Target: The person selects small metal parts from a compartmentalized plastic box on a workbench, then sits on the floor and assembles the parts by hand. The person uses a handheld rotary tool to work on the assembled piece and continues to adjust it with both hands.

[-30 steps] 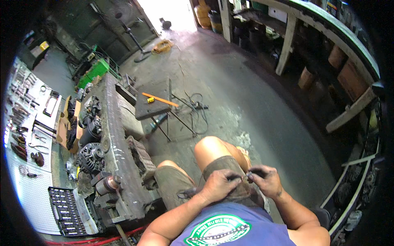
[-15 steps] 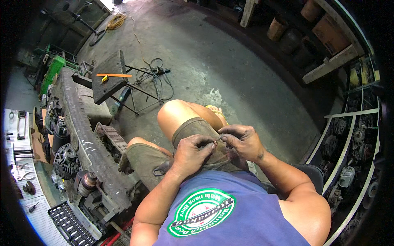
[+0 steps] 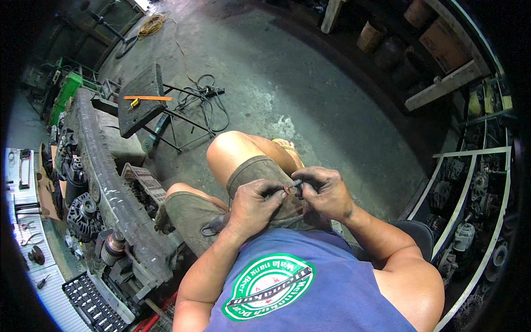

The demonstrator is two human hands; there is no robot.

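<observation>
Above my lap, my left hand [image 3: 254, 207] pinches a tiny copper-coloured piece [image 3: 287, 190] between thumb and fingertips. My right hand [image 3: 329, 195] is closed opposite it, fingertips almost touching the left ones. A small grey, rod-like piece [image 3: 297, 183] sticks out from the right fingertips; its kind is too small to make out. The fingers of both hands are dark with grime. Under them lie the brown shorts [image 3: 260, 177] on my thighs. Beside my left wrist, a dark loop-shaped handle [image 3: 208, 230] rests on the shorts.
On my left stands a dark workbench [image 3: 105, 171] with an alternator [image 3: 86, 216], an armature [image 3: 114, 243] and a socket set [image 3: 94, 301]. A small stool [image 3: 138, 113] carries an orange strip [image 3: 147, 98]. Cables [image 3: 207, 105] lie on the floor. A parts rack [image 3: 470, 216] stands right.
My right hand has turned slightly, and the grey rod-like piece now shows more clearly at its fingertips. The whole view has shifted a little; my left hand keeps its pinch.
</observation>
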